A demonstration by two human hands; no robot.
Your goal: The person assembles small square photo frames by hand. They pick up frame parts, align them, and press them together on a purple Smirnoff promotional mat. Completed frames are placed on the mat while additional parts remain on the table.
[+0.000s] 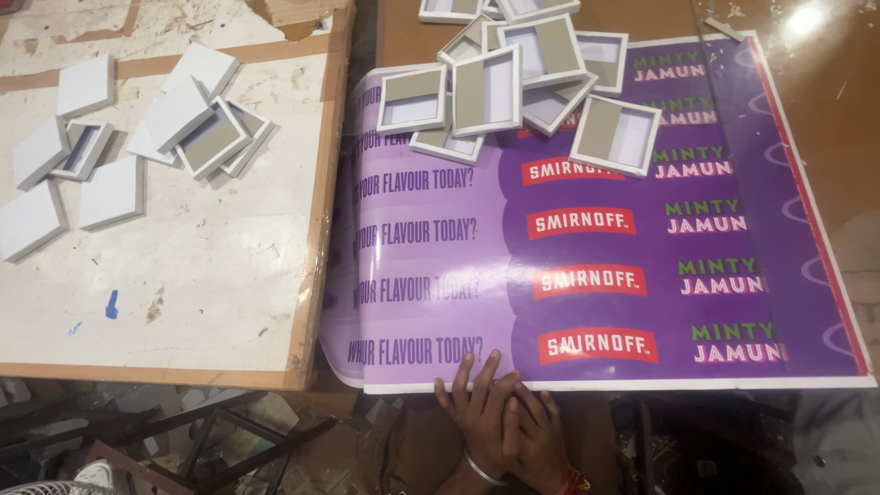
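My left hand (477, 405) lies flat with fingers spread on the near edge of a large purple printed sheet (605, 266), touching its white border. My right hand (539, 435) rests partly over the back of my left hand, its fingers also reaching the sheet's edge. A thin bangle is on my left wrist and a red thread on my right. Neither hand grips anything. The sheet's left side curls up in a glossy roll (353, 275). Several shallow white square trays with grey insides (513, 82) are piled on the sheet's far end.
To the left stands a stained white board with a wooden frame (316, 229), carrying several white square box parts (128, 137). Brown tabletop (839, 137) shows to the right of the sheet. Dark metal frames and scraps (211, 440) lie on the floor below.
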